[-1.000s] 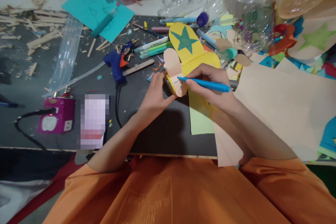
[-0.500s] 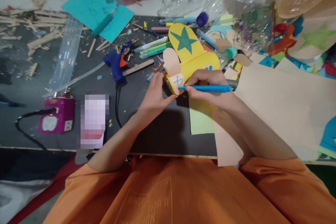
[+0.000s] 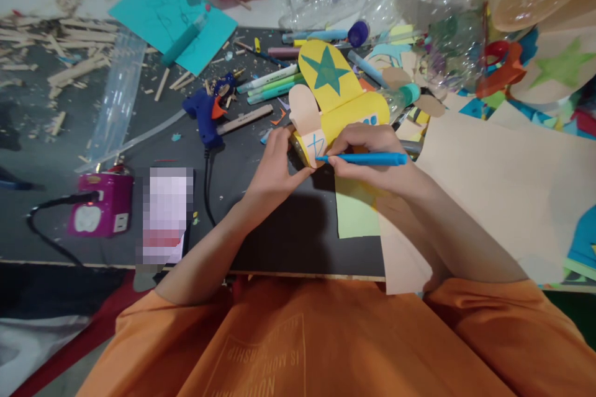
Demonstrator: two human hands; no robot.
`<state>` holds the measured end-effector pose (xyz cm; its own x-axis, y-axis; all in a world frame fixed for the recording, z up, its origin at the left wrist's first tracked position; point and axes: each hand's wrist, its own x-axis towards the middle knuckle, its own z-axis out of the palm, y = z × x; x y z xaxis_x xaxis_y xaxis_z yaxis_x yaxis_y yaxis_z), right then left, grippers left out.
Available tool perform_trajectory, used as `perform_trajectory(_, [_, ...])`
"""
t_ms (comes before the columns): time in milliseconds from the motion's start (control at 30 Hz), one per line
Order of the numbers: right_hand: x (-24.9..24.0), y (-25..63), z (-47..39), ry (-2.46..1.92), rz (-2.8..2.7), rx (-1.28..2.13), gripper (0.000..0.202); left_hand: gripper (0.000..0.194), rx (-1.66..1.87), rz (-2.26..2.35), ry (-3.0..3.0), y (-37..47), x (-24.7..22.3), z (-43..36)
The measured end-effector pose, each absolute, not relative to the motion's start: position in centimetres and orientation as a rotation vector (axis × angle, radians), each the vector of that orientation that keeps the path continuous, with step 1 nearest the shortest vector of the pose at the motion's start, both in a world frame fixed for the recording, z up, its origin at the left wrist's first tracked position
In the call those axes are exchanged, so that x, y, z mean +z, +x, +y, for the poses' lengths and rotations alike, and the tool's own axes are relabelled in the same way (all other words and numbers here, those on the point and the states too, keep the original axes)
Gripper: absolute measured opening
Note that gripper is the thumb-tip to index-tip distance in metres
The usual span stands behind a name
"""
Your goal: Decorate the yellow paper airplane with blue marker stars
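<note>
Head view, biggest first: what lies before you?

The dark tabletop [image 3: 288,248] spans the middle of the frame. A large pale sheet [image 3: 503,173] covers much of the right side, and a teal sheet [image 3: 162,15] with thin lines drawn on it lies at the upper left.

And what are you handling?

A bottle wrapped in yellow paper [image 3: 347,115], lying on its side just right of centre. A blue glue gun [image 3: 205,115] rests well apart from it, left of centre.

How does each grip stand?

My left grip [image 3: 274,161] is curled round the bottle's left end. My right grip [image 3: 375,141], in front of the yellow paper, pinches a blue marker [image 3: 372,159] between thumb and fingers.

Anything smaller?

A pale rounded cutout [image 3: 303,110] at the bottle's left end; the marker's tip meets its lower part. Then a green star [image 3: 328,70] on the yellow flap above the bottle, and last, some blue strokes [image 3: 316,146] on the cutout, just beside the tip.
</note>
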<state>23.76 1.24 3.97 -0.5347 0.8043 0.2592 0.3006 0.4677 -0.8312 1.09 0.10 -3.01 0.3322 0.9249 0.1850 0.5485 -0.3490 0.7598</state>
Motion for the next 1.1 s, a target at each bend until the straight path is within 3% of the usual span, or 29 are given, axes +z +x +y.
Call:
perform_trajectory(433, [4.24,23.75,1.71,-1.016,-1.669,1.133,0.026,0.066,0.845,1.302,1.985,1.39,-2.85,-0.23])
perform_trajectory(1100, [3.85,23.71,1.99,-1.042,-1.843,1.117,0.032,0.066,0.844,1.301,1.987,1.34,-2.91,-0.06])
